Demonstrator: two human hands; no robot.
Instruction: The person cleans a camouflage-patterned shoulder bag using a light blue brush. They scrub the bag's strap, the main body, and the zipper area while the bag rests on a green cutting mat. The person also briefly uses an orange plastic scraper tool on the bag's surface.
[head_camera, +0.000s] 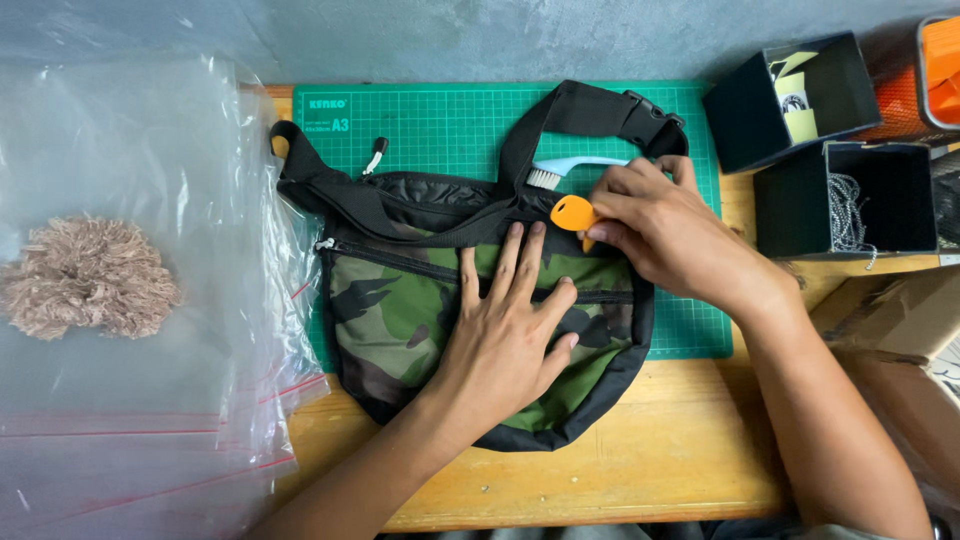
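A camouflage waist bag (400, 310) with black trim and a black strap (570, 110) lies on a green cutting mat (450, 125). My left hand (505, 320) presses flat on the bag's front, fingers spread across the zip line. My right hand (650, 225) pinches a small orange tool (572, 212) at the bag's upper right edge. A light blue brush (570, 168) lies on the mat just above that hand, partly under the strap.
Clear plastic zip bags (130, 300) are piled at the left, with a beige fluffy pom-pom (90, 277) on them. Black open boxes (790, 95) stand at the right, one holding a metal chain (848, 212). Cardboard (890, 315) lies at the right edge, and the wooden table (660, 440) edge runs in front.
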